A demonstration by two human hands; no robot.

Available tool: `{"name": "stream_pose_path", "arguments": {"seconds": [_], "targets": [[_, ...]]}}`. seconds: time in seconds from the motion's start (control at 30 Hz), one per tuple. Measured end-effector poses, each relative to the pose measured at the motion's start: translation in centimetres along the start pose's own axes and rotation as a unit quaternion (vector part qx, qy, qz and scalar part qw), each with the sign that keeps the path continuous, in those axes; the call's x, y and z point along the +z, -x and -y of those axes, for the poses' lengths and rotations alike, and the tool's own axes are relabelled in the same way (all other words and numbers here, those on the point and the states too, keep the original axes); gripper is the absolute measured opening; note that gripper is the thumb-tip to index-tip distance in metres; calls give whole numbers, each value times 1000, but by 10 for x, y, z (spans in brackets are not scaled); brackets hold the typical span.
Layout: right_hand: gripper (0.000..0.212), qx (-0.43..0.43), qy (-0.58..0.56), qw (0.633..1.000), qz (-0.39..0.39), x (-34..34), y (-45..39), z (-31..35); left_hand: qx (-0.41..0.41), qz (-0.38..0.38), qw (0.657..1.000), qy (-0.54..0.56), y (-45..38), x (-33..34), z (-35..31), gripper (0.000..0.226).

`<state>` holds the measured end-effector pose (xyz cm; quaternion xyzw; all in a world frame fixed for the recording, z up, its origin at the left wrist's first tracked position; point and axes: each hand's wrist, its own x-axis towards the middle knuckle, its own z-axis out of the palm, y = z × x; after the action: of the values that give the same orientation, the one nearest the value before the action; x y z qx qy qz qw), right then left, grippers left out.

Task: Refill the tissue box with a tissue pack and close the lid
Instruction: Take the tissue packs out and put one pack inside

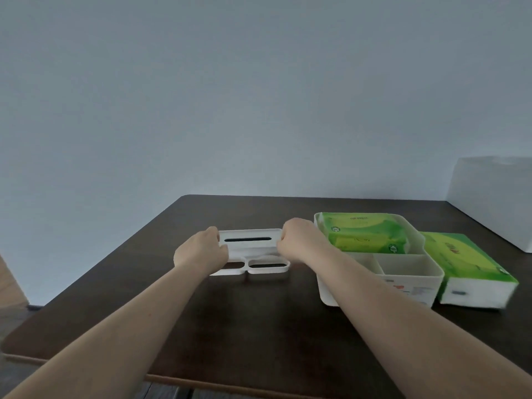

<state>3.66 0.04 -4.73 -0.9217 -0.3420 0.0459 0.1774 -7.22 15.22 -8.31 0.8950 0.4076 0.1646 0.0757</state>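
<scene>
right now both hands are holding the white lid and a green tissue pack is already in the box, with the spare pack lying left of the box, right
Not quite. The head view shows the spare pack lying right of the box, not left. The rest holds: the left hand and right hand hold the white lid, and a green tissue pack is in the box.

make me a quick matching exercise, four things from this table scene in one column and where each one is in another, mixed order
Things:
1. white plastic slotted lid
2. green tissue pack with its top showing
3. second green tissue pack
4. white open tissue box

Places:
A. on the dark table, right of the box
B. held at both ends by the left hand and right hand
C. inside the box's rear compartment
D. between the lid and the loose pack

Pairs: 1-B, 2-C, 3-A, 4-D
</scene>
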Motion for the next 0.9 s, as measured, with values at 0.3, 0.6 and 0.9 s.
{"name": "stream_pose_path", "arguments": {"seconds": [0.3, 0.6, 0.9], "targets": [[20, 3, -122, 952, -280, -71, 38, -75, 71, 20, 981, 180, 14, -20, -89, 14], [45, 215, -17, 954, -209, -74, 58, -176, 80, 100, 978, 167, 31, -18, -171, 35], [85, 274, -75, 947, -148, -66, 66, -224, 30, 117, 977, 176, 29, -1, -200, 18]]}}
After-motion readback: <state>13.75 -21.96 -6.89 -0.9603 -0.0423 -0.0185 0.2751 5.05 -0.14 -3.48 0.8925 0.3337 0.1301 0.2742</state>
